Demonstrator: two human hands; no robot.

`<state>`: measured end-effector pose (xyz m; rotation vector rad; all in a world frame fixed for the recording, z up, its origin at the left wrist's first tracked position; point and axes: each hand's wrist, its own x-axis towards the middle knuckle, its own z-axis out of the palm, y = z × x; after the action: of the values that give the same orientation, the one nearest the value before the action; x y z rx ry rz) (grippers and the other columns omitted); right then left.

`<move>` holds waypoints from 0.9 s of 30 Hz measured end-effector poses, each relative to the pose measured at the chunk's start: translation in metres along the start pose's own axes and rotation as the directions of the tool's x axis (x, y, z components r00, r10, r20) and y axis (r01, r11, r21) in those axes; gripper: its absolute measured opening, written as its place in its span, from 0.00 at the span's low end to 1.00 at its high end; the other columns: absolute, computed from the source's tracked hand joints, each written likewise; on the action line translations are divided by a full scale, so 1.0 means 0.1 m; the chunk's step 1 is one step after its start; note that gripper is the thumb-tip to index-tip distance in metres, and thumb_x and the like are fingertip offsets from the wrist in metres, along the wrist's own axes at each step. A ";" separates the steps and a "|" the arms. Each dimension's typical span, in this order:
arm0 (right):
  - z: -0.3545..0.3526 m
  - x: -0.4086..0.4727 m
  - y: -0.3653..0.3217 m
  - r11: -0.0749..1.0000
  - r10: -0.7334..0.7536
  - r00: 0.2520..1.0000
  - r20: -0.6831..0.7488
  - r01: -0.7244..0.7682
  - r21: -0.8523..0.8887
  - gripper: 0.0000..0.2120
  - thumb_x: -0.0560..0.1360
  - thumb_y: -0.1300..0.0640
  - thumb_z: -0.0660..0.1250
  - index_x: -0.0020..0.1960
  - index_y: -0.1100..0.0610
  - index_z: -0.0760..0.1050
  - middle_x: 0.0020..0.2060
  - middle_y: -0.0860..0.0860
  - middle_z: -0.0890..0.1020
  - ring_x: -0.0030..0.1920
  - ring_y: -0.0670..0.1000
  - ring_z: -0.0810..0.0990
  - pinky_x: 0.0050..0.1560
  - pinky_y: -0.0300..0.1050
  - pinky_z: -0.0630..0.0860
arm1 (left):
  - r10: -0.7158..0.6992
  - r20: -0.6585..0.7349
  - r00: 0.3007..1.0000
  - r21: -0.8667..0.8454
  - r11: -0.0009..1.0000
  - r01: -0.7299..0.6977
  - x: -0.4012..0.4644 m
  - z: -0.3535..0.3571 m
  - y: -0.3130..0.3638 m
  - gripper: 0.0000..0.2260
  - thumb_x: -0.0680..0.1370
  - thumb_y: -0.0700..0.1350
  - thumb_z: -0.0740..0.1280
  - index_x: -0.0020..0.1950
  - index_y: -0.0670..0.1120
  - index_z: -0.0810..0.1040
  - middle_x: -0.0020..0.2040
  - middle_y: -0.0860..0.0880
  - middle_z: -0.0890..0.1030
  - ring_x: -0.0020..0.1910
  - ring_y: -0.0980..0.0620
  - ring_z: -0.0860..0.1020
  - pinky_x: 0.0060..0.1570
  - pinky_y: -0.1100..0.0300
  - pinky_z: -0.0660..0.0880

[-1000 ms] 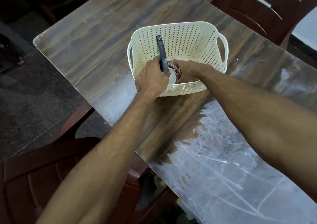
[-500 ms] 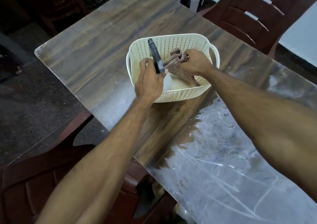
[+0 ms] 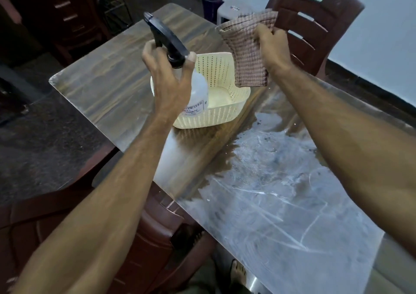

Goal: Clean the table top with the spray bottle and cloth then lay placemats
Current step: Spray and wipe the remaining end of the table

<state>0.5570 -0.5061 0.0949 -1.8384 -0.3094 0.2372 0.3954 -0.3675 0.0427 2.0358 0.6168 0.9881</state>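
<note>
Left hand (image 3: pixel 167 80) wrapped round the neck of the spray bottle (image 3: pixel 198 91), black trigger head pointing far-left, lifted above the cream basket (image 3: pixel 225 104). Right hand (image 3: pixel 273 48) pinching the checked cloth (image 3: pixel 246 52), held up in the air, hanging down just right of the bottle. Basket sitting mid-table. Table top (image 3: pixel 270 192) smeared with white streaks on the near right side. Brown chair (image 3: pixel 315 23) at the far side.

My forearms are bare to the elbow, no sleeves showing. My left hand (image 3: pixel 167 84) and right hand (image 3: pixel 273 50) wear nothing. My foot (image 3: pixel 238 271) below is bare.
</note>
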 end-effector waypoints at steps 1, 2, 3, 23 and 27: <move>-0.09 -0.09 0.02 0.999 0.031 0.999 -0.009 -0.031 0.019 0.15 0.79 0.57 0.60 0.33 0.52 0.67 0.25 0.43 0.69 0.20 0.39 0.65 0.25 0.34 0.63 | -0.046 0.027 0.999 -0.011 0.999 0.046 -0.07 -0.01 0.04 0.23 0.80 0.59 0.62 0.61 0.40 0.70 0.65 0.41 0.71 0.58 0.51 0.76 0.59 0.59 0.73; -0.17 -0.16 0.06 0.998 0.059 0.998 -0.023 -0.058 0.031 0.16 0.79 0.58 0.59 0.33 0.52 0.66 0.25 0.44 0.68 0.19 0.39 0.64 0.24 0.34 0.63 | -0.093 0.054 0.994 -0.017 0.995 0.094 -0.16 -0.01 0.08 0.21 0.80 0.61 0.60 0.60 0.44 0.70 0.59 0.44 0.77 0.55 0.51 0.78 0.58 0.53 0.74; -0.25 -0.22 0.09 0.995 0.092 0.995 -0.041 -0.090 0.045 0.16 0.80 0.57 0.59 0.33 0.51 0.66 0.24 0.43 0.68 0.20 0.39 0.65 0.24 0.35 0.63 | -0.137 0.090 0.986 -0.034 0.990 0.140 -0.26 -0.01 0.13 0.18 0.80 0.60 0.60 0.58 0.46 0.69 0.51 0.48 0.80 0.51 0.50 0.81 0.56 0.50 0.76; -1.79 -1.09 1.24 0.938 0.347 0.926 -0.146 -0.345 0.037 0.09 0.80 0.56 0.57 0.45 0.57 0.74 0.34 0.47 0.75 0.32 0.44 0.74 0.29 0.38 0.67 | -0.618 0.480 0.623 0.154 0.758 0.634 -2.52 0.67 0.64 0.09 0.76 0.49 0.65 0.41 0.45 0.75 0.44 0.40 0.84 0.30 0.43 0.81 0.32 0.56 0.72; -1.94 -1.12 1.26 0.947 0.321 0.935 -0.151 -0.320 0.033 0.09 0.81 0.55 0.57 0.46 0.57 0.73 0.33 0.47 0.73 0.31 0.44 0.71 0.27 0.38 0.65 | -0.607 0.457 0.650 0.211 0.784 0.584 -2.55 0.67 0.66 0.08 0.79 0.48 0.65 0.45 0.44 0.75 0.45 0.42 0.86 0.23 0.53 0.78 0.28 0.61 0.68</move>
<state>0.5241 -0.7521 0.0293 -1.8820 0.1027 0.3176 0.3076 -0.6105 -0.0409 1.8104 0.9340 0.0296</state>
